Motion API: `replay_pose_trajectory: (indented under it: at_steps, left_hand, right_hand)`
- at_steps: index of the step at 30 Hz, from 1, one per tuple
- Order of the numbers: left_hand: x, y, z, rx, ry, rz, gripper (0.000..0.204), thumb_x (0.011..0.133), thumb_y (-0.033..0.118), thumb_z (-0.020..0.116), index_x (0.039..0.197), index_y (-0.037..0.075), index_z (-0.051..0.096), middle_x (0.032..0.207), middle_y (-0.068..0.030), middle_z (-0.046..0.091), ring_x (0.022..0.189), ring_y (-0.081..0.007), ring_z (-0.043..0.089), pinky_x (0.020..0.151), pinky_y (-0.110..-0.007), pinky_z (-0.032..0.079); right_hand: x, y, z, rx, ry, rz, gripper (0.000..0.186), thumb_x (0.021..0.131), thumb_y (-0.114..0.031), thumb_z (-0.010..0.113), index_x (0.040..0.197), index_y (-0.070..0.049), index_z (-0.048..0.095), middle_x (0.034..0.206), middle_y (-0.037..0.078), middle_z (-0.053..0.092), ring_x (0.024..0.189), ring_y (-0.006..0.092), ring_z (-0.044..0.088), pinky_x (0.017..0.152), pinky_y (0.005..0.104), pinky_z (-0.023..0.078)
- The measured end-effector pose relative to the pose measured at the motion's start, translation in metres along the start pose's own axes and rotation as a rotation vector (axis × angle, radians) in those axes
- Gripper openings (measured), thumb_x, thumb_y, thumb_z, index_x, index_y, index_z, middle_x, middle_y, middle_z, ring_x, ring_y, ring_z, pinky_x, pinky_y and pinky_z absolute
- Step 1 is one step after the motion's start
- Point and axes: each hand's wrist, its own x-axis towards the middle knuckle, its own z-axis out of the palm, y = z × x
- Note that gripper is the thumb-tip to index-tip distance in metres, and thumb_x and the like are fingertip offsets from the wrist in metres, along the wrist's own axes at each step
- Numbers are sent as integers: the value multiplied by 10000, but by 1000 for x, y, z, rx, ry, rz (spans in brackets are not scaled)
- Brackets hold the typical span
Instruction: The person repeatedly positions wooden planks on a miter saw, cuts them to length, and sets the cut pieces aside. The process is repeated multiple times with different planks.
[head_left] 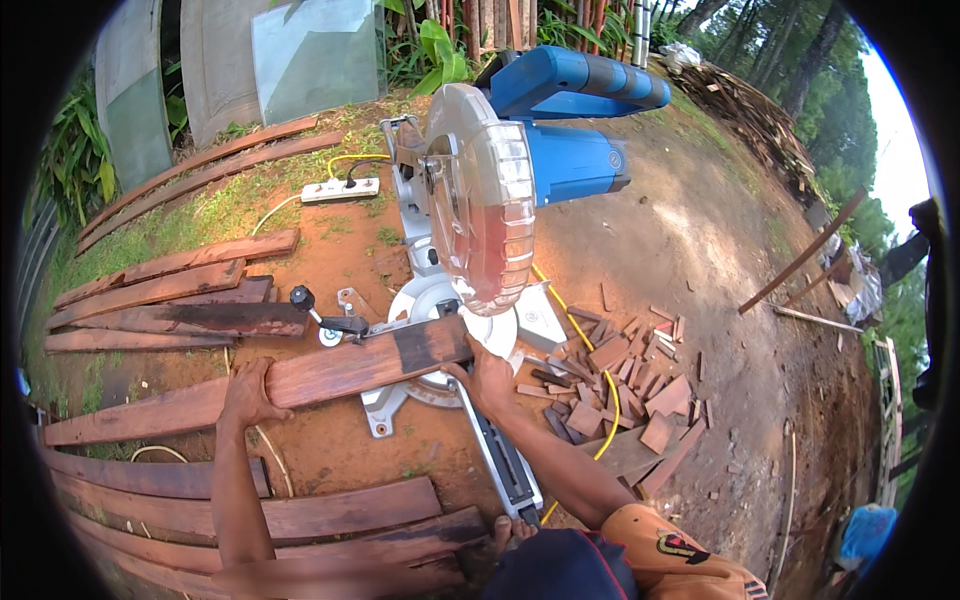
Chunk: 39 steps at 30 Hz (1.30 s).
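Note:
A long reddish-brown wooden plank (345, 372) lies across the grey base of a mitre saw (575, 150), with a dark patch close to its right end. My left hand (252, 393) grips the plank left of the saw, thumb along its near edge and fingers over the top. At the right end my right hand (487, 380) holds the plank, close below the clear blade guard (490, 215). The blue-handled saw head stands raised above the plank. Behind the plank sits a clamp with a black knob (303, 297). The undersides of both hands' grips are hidden.
More planks (180, 290) lie to the left, and others (340, 510) lie nearer to me. Small wood offcuts (640, 385) are heaped right of the saw, crossed by a yellow cable (612, 420). A white power strip (340, 190) rests on the ground behind.

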Motion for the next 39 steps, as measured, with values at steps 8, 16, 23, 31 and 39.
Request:
replay_pose_trajectory:
  at_steps: [8, 16, 23, 31, 39]
  left_hand:
    - [4, 14, 12, 185, -9, 29, 1354, 430, 667, 976, 1515, 26, 480, 1469, -217, 585, 1418, -436, 501, 1228, -601, 310]
    - [49, 96, 33, 70, -16, 162, 1247, 467, 623, 974, 1447, -6, 529, 1408, -284, 601, 1348, -466, 549, 1164, -565, 409]
    - [53, 110, 28, 97, -18, 137, 1124, 465, 512, 995, 1378, 7, 576, 1337, -248, 652, 1295, -429, 591, 1102, -522, 455]
    - [50, 104, 34, 75, -9, 94, 1096, 500, 587, 966, 1352, 18, 578, 1358, -233, 637, 1321, -410, 563, 1123, -525, 420]
    - [48, 107, 30, 107, -9, 95, 1110, 489, 667, 945, 1331, 36, 592, 1372, -229, 639, 1326, -422, 557, 1165, -604, 356]
  right_hand:
    - [0, 7, 4, 105, 9, -54, 881, 784, -453, 916, 1436, 46, 595, 1184, 238, 710, 1150, 407, 656, 983, 472, 532]
    - [5, 16, 6, 120, -44, -52, 888, 761, -417, 924, 1462, 20, 597, 1139, 204, 715, 1111, 375, 644, 974, 451, 525]
    - [8, 20, 9, 190, -32, -51, 895, 716, -387, 947, 1446, 13, 615, 1089, 189, 725, 1060, 354, 659, 925, 431, 535]
    - [6, -31, -148, 232, 185, -255, 361, 897, -196, 840, 1188, -11, 733, 1082, 181, 764, 1008, 366, 737, 890, 409, 574]
    - [199, -160, -377, -296, 269, -719, 653, 946, -386, 693, 1512, -89, 562, 1459, 201, 612, 1374, 367, 571, 1141, 501, 453]
